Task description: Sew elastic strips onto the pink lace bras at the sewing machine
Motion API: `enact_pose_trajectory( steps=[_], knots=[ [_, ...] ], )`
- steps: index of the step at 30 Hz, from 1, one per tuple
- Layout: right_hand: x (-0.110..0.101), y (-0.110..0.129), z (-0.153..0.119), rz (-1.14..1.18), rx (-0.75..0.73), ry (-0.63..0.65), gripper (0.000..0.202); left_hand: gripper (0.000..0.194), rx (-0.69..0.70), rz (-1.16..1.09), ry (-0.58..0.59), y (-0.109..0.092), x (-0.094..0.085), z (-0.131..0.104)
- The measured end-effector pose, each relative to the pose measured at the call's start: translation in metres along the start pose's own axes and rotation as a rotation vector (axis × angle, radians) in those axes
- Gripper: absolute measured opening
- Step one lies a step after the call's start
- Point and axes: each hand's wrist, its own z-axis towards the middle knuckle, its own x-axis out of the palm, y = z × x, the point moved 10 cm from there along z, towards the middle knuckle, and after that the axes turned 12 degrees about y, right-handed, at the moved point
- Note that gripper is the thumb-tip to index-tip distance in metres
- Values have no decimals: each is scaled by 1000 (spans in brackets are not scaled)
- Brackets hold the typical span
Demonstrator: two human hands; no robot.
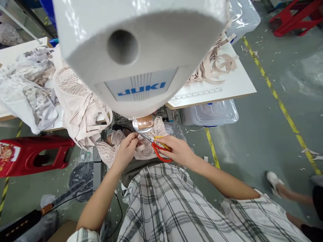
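Observation:
My right hand (pixel 178 150) grips a pair of scissors (pixel 157 147) with red and yellow handles. Their blades point left, towards the fingertips of my left hand (pixel 128 147). That left hand pinches the pale pink lace bra (pixel 108 153), whose cups and straps hang over my lap. Just above both hands is the lower end of a white JUKI sewing machine head (pixel 141 77), with a copper-coloured and silver part (pixel 143 123) under it. Whether the blades touch the fabric I cannot make out.
More pale pink bras (pixel 80 107) and white lace pieces (pixel 27 87) are heaped on the left table. Beige straps (pixel 214 65) lie on the right table (pixel 238 82). A clear plastic box (pixel 214 114) is below it. Red stools (pixel 54 153) stand on the floor; another person's shoe (pixel 274 181) shows at right.

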Motion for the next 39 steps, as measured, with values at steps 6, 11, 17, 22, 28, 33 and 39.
enact_pose_trajectory(
  steps=[6, 11, 17, 22, 28, 33, 39],
  knots=[
    [-3, -9, -20, 151, 18, -115, 47, 33, 43, -32, 6, -7, -7, -1],
    [9, -2, -10, 187, 18, -67, 52, 32, 18, 105, -13, -14, -10, -2],
    [7, 1, 7, 248, 6, -78, 41, 27, 24, 229, -12, -20, -11, -3],
    [8, -4, 6, 278, 24, -39, 38, 28, 10, 211, -19, -18, -14, -4],
    [3, -18, -11, 236, 106, -59, 34, 28, 37, 148, -60, -19, -18, -5],
    [-25, -54, -31, 112, 237, 3, 33, 21, 176, 486, -212, -32, -34, -15],
    [-132, -132, -9, -193, 578, -265, 42, 21, 171, 633, -133, -39, -36, -15]
  ],
)
